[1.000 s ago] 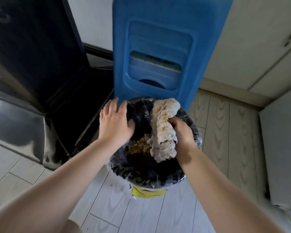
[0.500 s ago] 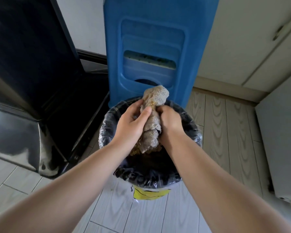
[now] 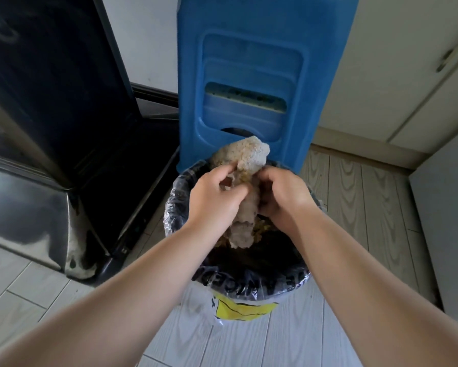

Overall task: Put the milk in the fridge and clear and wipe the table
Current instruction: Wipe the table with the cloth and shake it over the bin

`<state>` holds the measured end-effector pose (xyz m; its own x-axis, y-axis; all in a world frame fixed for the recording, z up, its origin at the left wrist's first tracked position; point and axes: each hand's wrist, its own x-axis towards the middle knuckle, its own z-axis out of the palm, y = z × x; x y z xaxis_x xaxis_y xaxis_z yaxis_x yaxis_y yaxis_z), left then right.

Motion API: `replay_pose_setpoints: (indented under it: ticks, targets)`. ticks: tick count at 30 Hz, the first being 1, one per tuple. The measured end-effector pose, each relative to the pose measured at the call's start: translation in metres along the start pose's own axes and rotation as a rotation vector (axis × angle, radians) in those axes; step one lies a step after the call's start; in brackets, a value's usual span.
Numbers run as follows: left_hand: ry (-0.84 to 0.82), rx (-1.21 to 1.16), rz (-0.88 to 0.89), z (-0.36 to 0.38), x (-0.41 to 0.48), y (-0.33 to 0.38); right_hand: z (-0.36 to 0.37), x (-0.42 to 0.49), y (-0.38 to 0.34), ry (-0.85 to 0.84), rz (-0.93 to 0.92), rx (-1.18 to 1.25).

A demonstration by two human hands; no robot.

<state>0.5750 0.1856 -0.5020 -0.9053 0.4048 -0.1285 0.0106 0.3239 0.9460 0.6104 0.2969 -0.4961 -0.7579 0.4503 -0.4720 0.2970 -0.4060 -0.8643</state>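
Both of my hands hold the beige cloth [image 3: 246, 221] bunched between them: my left hand [image 3: 212, 200] pinches it with thumb and curled fingers on one side, my right hand [image 3: 283, 194] curls round it on the other; the cloth stands upright over the mouth of the bin, its top end sticking up above my knuckles, its lower end hanging down inside the rim. Around that, biggest first: a tall, glossy black appliance [image 3: 50, 102] fills the left, standing on the pale plank floor [image 3: 249, 345]; a blue plastic stool [image 3: 249, 62] rises just behind the bin, though I cannot tell whether it touches the far rim; cream cabinet doors [image 3: 408, 75] run along the right; the round bin [image 3: 262, 282] sits on the floor under my hands, lined with a clear plastic bag [image 3: 174, 207] folded over its rim; yellow crumbs [image 3: 262, 229] lie inside, just beside the cloth's lower end.
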Motion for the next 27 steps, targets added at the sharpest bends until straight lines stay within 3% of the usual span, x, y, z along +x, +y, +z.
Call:
replay_pose_setpoints:
  ticks: [4,9,14,19,23,27]
  targets:
    - [0.063,0.044,0.051,-0.005,0.000,0.006,-0.006,-0.004,-0.006,-0.112,-0.030,-0.053]
    - [-0.057,0.163,0.082,-0.001,-0.005,0.007,-0.001,-0.002,-0.003,0.082,-0.177,-0.288]
    - [-0.002,0.270,0.156,-0.001,0.004,0.001,0.001,0.004,0.004,0.143,-0.304,-0.418]
    - [-0.080,0.117,0.065,0.002,0.010,-0.002,-0.012,0.009,-0.003,0.198,-0.307,-0.355]
    - [-0.105,0.097,0.022,0.005,0.013,-0.005,-0.019,0.013,-0.007,0.169,-0.311,-0.299]
    - [-0.114,-0.073,-0.029,0.013,0.011,0.000,-0.021,0.013,-0.004,0.133,-0.344,-0.319]
